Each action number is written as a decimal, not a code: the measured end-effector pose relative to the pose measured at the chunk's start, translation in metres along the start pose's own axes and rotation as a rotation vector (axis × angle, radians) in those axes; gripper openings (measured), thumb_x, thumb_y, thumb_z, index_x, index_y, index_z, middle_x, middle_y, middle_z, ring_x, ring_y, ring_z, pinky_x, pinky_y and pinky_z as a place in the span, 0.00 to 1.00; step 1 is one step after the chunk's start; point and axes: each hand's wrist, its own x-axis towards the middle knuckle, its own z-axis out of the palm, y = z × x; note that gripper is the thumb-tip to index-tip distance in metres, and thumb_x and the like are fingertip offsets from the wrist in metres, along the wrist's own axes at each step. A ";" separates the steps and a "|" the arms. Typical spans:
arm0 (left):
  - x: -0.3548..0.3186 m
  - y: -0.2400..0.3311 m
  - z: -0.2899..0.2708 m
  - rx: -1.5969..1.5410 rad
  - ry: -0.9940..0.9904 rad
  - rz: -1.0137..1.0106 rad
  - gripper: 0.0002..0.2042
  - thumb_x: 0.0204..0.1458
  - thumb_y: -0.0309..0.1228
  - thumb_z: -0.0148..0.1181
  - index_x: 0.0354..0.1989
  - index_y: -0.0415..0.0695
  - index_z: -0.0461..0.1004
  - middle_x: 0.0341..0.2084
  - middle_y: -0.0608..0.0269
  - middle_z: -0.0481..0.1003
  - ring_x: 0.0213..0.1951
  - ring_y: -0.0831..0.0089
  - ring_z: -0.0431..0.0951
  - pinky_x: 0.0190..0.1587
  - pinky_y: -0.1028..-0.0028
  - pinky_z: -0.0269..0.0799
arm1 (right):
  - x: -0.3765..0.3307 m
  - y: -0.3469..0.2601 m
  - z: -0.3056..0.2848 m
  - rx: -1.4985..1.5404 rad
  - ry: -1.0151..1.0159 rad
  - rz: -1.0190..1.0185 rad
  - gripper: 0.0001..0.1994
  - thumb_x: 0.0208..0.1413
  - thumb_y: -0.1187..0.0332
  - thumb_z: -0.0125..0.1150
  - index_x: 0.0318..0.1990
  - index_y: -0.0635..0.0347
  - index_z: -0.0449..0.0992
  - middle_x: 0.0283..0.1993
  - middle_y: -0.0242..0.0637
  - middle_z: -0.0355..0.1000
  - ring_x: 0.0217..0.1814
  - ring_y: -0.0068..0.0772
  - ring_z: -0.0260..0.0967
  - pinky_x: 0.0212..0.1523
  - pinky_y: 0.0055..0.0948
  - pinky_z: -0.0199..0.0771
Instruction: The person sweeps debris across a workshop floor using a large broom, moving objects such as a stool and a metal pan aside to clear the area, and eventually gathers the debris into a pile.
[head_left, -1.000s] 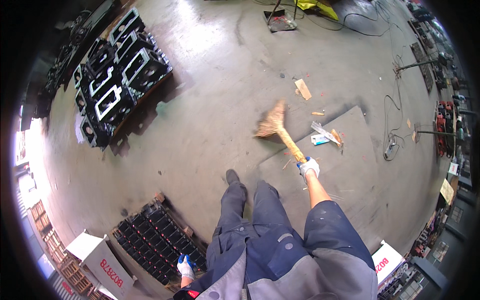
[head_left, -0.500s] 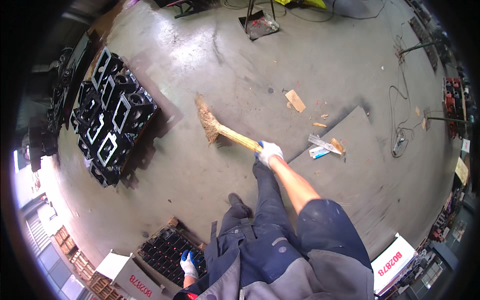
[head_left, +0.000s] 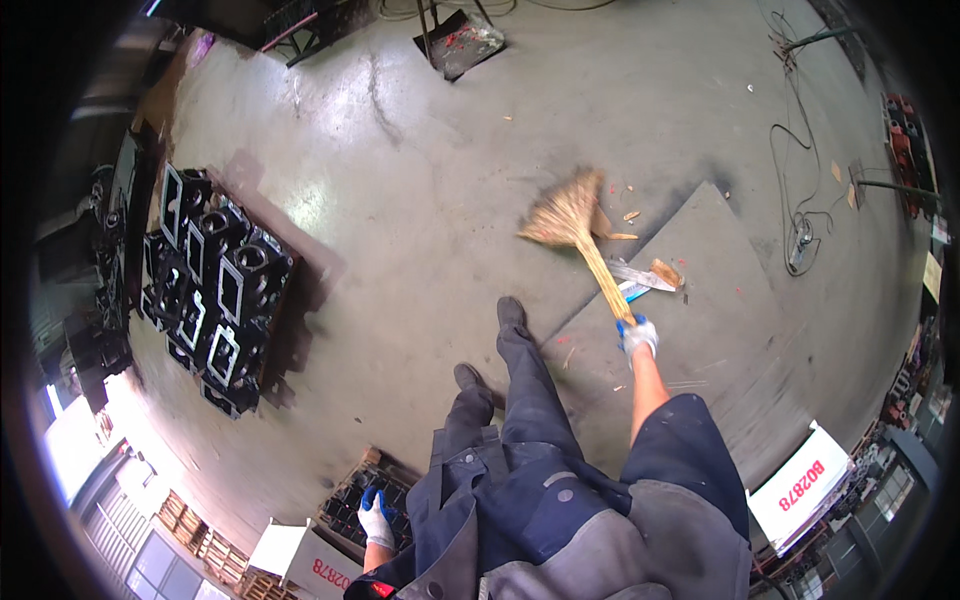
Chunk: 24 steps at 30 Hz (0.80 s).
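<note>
My right hand [head_left: 638, 337], in a white glove with blue on it, is closed round the handle of a straw broom [head_left: 598, 275]. The broom's fanned bristles, blurred by motion, are over the floor ahead of my feet and partly cover a piece of cardboard [head_left: 602, 226]. Just beyond the handle lie a clear plastic wrapper [head_left: 645, 277], a blue-and-white packet [head_left: 632, 291] and a crumpled brown scrap [head_left: 666, 272]. My left hand [head_left: 376, 522], gloved the same way, hangs low at my left side with its fingers apart and nothing in it.
A pallet load of black metal castings [head_left: 225, 290] stands at the left. A dustpan [head_left: 462, 45] with red bits in it is at the far side. Cables [head_left: 800, 215] lie on the right. White boxes [head_left: 800, 485] and a crate of dark parts [head_left: 360, 490] flank me.
My right hand has swung the broom from the left over to the right, up to the scattered scraps. My view has shifted, and my left hand still hangs at my side.
</note>
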 end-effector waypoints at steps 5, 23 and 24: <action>0.040 0.039 0.015 -0.130 -0.101 -0.003 0.19 0.48 0.31 0.55 0.48 0.36 0.66 0.33 0.58 0.74 0.26 0.71 0.73 0.25 0.74 0.70 | -0.028 0.067 -0.018 0.433 0.045 0.115 0.06 0.45 0.71 0.59 0.32 0.56 0.71 0.18 0.29 0.63 0.13 0.21 0.58 0.11 0.24 0.60; 0.204 0.269 0.055 -0.046 -0.200 0.087 0.18 0.49 0.27 0.54 0.49 0.38 0.65 0.37 0.55 0.71 0.35 0.69 0.75 0.18 0.76 0.71 | -0.022 -0.315 0.123 -0.585 -0.209 -0.493 0.17 0.40 0.55 0.57 0.39 0.48 0.73 0.40 0.41 0.72 0.43 0.43 0.70 0.42 0.37 0.71; 0.205 0.287 0.047 -0.014 -0.179 0.106 0.18 0.49 0.27 0.54 0.50 0.38 0.64 0.38 0.56 0.71 0.35 0.69 0.74 0.18 0.76 0.71 | -0.011 -0.328 0.120 -0.623 -0.200 -0.462 0.18 0.39 0.55 0.58 0.40 0.47 0.73 0.40 0.40 0.72 0.42 0.43 0.70 0.42 0.37 0.71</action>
